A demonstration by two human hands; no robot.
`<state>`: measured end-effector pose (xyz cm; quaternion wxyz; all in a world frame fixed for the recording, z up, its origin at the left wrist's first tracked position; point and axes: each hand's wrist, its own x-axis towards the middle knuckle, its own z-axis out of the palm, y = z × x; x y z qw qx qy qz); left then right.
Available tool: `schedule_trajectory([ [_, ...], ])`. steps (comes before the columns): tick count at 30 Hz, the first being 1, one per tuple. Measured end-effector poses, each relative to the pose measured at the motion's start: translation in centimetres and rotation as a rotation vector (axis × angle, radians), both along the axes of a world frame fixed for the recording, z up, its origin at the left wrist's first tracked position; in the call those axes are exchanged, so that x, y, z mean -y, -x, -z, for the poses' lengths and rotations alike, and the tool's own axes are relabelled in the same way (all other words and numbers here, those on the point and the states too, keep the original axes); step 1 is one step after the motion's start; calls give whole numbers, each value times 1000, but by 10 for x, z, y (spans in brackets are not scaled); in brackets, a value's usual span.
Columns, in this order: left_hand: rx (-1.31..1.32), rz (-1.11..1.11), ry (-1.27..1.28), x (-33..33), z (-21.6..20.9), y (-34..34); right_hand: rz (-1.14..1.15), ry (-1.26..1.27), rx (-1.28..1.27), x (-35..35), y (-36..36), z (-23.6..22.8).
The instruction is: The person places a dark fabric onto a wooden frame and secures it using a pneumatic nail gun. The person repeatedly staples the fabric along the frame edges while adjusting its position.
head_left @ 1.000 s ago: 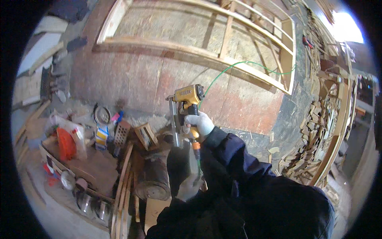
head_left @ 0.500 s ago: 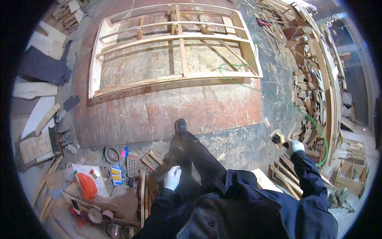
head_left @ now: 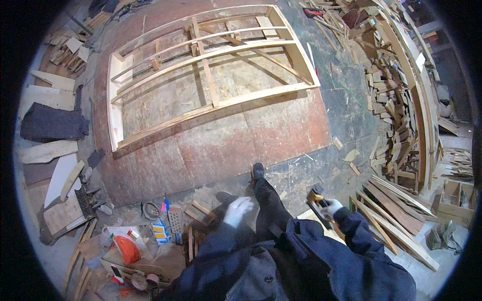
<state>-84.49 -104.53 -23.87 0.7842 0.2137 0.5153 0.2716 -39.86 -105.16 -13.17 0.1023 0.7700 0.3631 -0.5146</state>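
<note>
Both hands are white-gloved: the right hand point(head_left: 332, 206) is wrapped around a gold-and-black nail gun point(head_left: 315, 199), whose body juts out to the left of the knuckles, its dark end tipped away from the person. How each finger sits on the tool is too small to tell. The left hand point(head_left: 238, 210) is well apart from the nail gun, near the person's knee, its fingers stretched out loosely with nothing visible in them; blur hides the gaps between them.

The tool has a metallic look against the dark cloth of the jacket point(head_left: 261, 268), which is matte and fastened with a round button. Ahead lies a long wooden frame point(head_left: 207, 72), pale and straight-edged, crossed by slats and a slanting brace. It rests on reddish panels point(head_left: 226, 145), scuffed and worn through to grey-brown patches. One dark shoe point(head_left: 258, 170) stands by their near edge.

To the right, rough offcuts point(head_left: 391, 115) are heaped in short, blocky pieces, with longer flat boards point(head_left: 396, 220) nearer the person. On the left sit a perforated block point(head_left: 174, 220), a blue-and-yellow box point(head_left: 160, 232), a crumpled orange-red item point(head_left: 128, 249) and a folded-looking dark cloth point(head_left: 54, 122).
</note>
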Motion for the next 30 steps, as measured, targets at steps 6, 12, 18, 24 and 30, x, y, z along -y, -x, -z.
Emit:
schedule_trajectory([
  [6, 136, 368, -158, -39, 40, -161, 127, -152, -305, -113, 35, 34],
  [12, 607, -281, 541, -85, 46, -222, -173, -231, -175, -175, 79, 22],
  [18, 349, -426, 549, -140, 16, -224, -315, -278, -263, -187, 94, 9],
  [24, 446, -562, 543, -165, 28, -219, -224, -200, -321, -167, 64, -1],
  [30, 404, -626, 558, -174, 59, -197, 17, -35, -405, -177, 37, -13],
])
